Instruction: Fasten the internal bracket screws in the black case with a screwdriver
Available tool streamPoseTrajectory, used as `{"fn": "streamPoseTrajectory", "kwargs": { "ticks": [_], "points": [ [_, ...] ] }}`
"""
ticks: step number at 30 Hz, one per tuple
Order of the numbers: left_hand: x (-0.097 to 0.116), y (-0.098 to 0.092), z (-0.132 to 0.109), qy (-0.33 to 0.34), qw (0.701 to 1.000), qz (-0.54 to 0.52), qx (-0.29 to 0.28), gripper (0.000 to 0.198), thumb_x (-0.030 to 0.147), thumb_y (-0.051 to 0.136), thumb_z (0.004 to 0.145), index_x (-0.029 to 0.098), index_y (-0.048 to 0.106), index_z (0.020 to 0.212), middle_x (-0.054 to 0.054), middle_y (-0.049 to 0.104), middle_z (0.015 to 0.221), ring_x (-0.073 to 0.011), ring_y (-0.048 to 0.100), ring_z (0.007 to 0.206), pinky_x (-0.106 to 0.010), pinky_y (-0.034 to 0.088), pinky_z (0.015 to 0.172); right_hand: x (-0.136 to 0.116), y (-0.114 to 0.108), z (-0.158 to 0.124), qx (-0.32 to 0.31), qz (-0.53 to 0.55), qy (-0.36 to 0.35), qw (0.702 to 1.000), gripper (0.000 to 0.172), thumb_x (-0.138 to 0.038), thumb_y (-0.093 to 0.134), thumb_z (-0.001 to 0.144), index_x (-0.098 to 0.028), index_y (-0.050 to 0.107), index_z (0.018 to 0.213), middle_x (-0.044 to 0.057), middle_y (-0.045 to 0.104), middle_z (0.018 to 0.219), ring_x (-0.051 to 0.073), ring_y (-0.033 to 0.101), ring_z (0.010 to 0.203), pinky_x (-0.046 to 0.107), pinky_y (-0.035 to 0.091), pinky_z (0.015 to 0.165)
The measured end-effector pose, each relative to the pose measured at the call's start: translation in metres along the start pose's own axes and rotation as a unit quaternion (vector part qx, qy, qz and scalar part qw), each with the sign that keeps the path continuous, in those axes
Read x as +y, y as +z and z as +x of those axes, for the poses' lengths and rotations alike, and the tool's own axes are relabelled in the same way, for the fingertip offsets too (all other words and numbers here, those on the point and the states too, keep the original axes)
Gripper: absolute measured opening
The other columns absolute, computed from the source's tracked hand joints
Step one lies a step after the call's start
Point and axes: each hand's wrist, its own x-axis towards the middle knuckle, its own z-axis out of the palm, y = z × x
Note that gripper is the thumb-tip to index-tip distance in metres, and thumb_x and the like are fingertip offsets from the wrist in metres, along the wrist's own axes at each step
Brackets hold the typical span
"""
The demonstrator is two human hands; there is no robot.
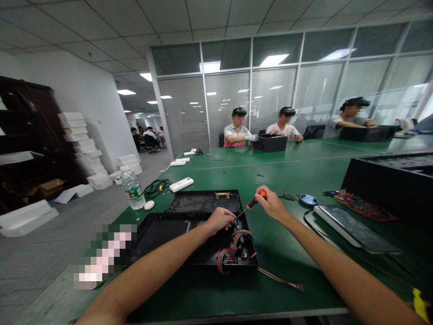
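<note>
Saw a green-and-red label [135, 194] on the clear bottle [131, 188] at the left edge of the green worktop [287, 266], with lettering too small to read. Found the open black case [158, 230] near the worktop's near edge, with a black panel [199, 202] just behind. Held an orange-and-black screwdriver [254, 201] in the right hand [269, 204], fingers wrapped about the handle, shaft slanted down to the case's right end. Bent the left hand [219, 221] over the case, fingertips drawn together beside the shaft's tip; could not tell whether on a small part. Saw a strip of green between case and near edge, crossed at the case's right front corner by the loose end of a ribbon cable [280, 278]. Had a wider stretch toward the far edge, dotted with small bits. Met a screened device [355, 229], a blue round dish [308, 199], a red circuit board [367, 205] and a large black housing [385, 183] toward the right edge. Saw three co-workers beyond the far edge.
</note>
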Motion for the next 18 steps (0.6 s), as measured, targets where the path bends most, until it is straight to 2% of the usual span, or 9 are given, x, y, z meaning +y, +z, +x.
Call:
{"fn": "streamPoseTrajectory", "kwargs": {
  "ticks": [6, 10, 12, 15, 18],
  "points": [
    [0.002, 0.001, -0.001, -0.006, 1.000, 0.009, 0.000, 0.019, 0.005, 0.053, 0.065, 0.007, 0.066, 0.078, 0.001, 0.057, 0.052, -0.0040, 0.038, 0.035, -0.016, 0.034, 0.037, -0.004, -0.002, -0.001, -0.004, -0.017, -0.002, 1.000, 0.018, -0.035, 0.041, 0.082, -0.019, 0.049, 0.082, -0.003, 0.051, 0.059, 0.013, 0.047, 0.055, 0.022, 0.034, 0.053],
    [0.001, 0.001, 0.001, -0.007, 1.000, 0.020, 0.000, 0.019, 0.005, 0.053, 0.066, 0.007, 0.066, 0.078, 0.002, 0.055, 0.050, -0.0040, 0.038, 0.034, -0.017, 0.033, 0.037, -0.018, -0.011, 0.007, -0.029, -0.103, -0.046, 0.993, 0.024, -0.039, 0.040, 0.083, -0.019, 0.053, 0.079, -0.001, 0.055, 0.059, 0.014, 0.050, 0.054, 0.022, 0.032, 0.054],
    [-0.001, 0.001, 0.003, -0.008, 1.000, 0.021, 0.001, 0.019, 0.005, 0.052, 0.065, 0.007, 0.066, 0.079, 0.002, 0.055, 0.050, -0.0042, 0.039, 0.034, -0.016, 0.033, 0.037, -0.033, -0.017, 0.014, -0.054, -0.199, -0.071, 0.976, 0.034, -0.045, 0.038, 0.086, -0.019, 0.055, 0.072, 0.002, 0.058, 0.059, 0.015, 0.053, 0.056, 0.023, 0.031, 0.055],
    [-0.003, 0.001, 0.006, -0.012, 1.000, 0.021, 0.000, 0.019, 0.004, 0.052, 0.065, 0.007, 0.066, 0.078, 0.002, 0.056, 0.051, -0.0047, 0.041, 0.035, -0.016, 0.032, 0.037, -0.062, -0.022, 0.025, -0.100, -0.342, -0.083, 0.931, 0.049, -0.053, 0.030, 0.088, -0.018, 0.056, 0.065, 0.009, 0.063, 0.063, 0.020, 0.058, 0.060, 0.026, 0.030, 0.055],
    [-0.004, 0.001, 0.005, -0.011, 1.000, 0.018, -0.002, 0.018, 0.004, 0.051, 0.066, 0.007, 0.065, 0.077, 0.001, 0.057, 0.054, -0.0043, 0.041, 0.037, -0.016, 0.034, 0.038, -0.089, -0.021, 0.031, -0.133, -0.388, -0.084, 0.908, 0.043, -0.045, 0.028, 0.091, -0.016, 0.059, 0.084, 0.012, 0.066, 0.071, 0.022, 0.061, 0.063, 0.027, 0.031, 0.057]
  ]
}}
